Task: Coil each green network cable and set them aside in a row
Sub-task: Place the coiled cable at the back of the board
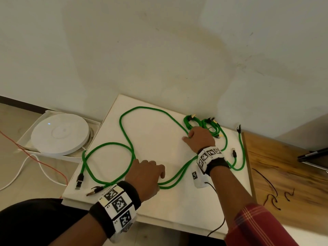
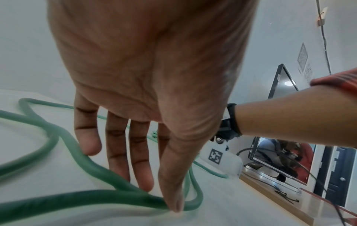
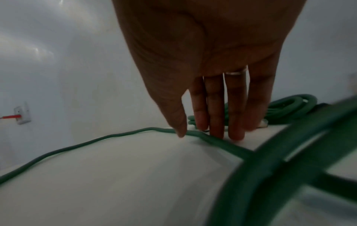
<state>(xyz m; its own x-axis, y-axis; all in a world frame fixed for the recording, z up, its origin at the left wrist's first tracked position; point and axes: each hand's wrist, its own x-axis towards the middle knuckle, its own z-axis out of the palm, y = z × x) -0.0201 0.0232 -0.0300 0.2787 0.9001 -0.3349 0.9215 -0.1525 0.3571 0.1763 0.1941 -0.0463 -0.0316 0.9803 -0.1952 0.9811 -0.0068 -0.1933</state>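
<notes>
- The person's left hand lies palm down at the near middle of the white table, fingers straight and slightly spread, thumb tip pressing on strands of a loose green cable without gripping them.
- The right hand reaches to the far right of the table, fingers straight and close together, tips down on the surface, thumb touching the same loose cable where it runs past.
- That loose green cable sprawls in wide loops over the table's left and middle, one black plug lying near the front-left edge.
- Two coiled green cables sit side by side at the table's far edge, just beyond the right hand.
- A further green run trails down the table's right side, its plug near the wall.
- Left of the table, a round white device rests in an open box; a wooden surface adjoins on the right.
</notes>
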